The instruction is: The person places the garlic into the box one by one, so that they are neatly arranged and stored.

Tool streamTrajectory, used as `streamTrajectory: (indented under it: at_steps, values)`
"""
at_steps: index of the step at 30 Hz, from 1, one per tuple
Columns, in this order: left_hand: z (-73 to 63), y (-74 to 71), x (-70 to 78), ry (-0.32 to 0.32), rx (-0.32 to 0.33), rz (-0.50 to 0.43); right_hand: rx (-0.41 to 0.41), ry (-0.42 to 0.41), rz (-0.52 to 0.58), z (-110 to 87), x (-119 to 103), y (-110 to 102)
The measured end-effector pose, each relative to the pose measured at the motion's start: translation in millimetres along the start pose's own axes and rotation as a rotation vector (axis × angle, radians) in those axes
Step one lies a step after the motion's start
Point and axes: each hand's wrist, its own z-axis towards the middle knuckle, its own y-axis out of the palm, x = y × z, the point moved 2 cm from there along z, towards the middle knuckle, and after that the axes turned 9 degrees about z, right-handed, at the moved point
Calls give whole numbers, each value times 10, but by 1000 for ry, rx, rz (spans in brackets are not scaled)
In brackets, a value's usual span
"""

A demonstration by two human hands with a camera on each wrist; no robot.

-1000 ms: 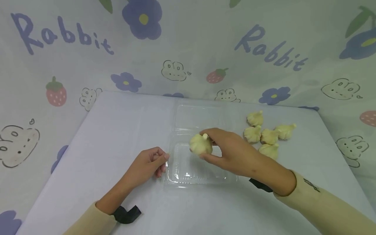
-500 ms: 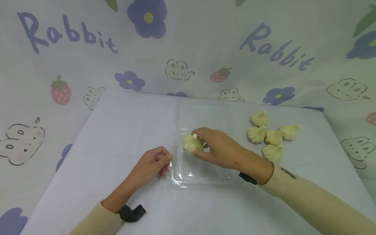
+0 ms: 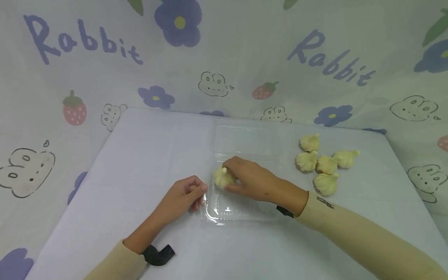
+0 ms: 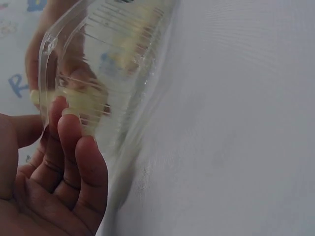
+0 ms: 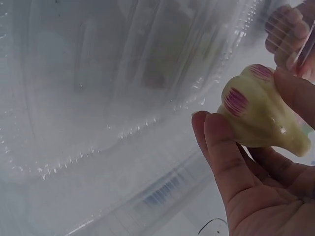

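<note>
A pale garlic bulb (image 3: 222,179) is held between the thumb and fingers of my right hand (image 3: 257,182), low inside the left part of a clear plastic clamshell box (image 3: 229,214). Purple streaks show on the garlic bulb (image 5: 258,110) in the right wrist view, its stem pointing away from the box floor. My left hand (image 3: 183,196) pinches the box's left rim, the thumb on one side and the fingertips (image 4: 88,152) against the clear wall. The lid (image 3: 245,140) lies folded back flat, away from me.
Several more garlic bulbs (image 3: 327,165) sit in a loose cluster on the white tabletop (image 3: 150,151), right of the box. A printed cloth (image 3: 224,46) hangs behind the table. Black straps (image 3: 159,254) are on both wrists.
My right hand has carried the garlic bulb leftward and lowered it into the box. The left hand keeps its place at the rim, while the head view has shifted slightly.
</note>
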Motion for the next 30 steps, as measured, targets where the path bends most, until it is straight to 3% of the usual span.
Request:
streamTrajectory:
  at_steps: [8,20,30]
  values:
    - [10,35,43,13,-11,3,-14,65,-27,54,52,99]
    - [0,11,18,-16,-20,15,13,43,-132,79,35,180]
    - [9,-7,30,-13,-54,-18,7,91,-160,75,24,194]
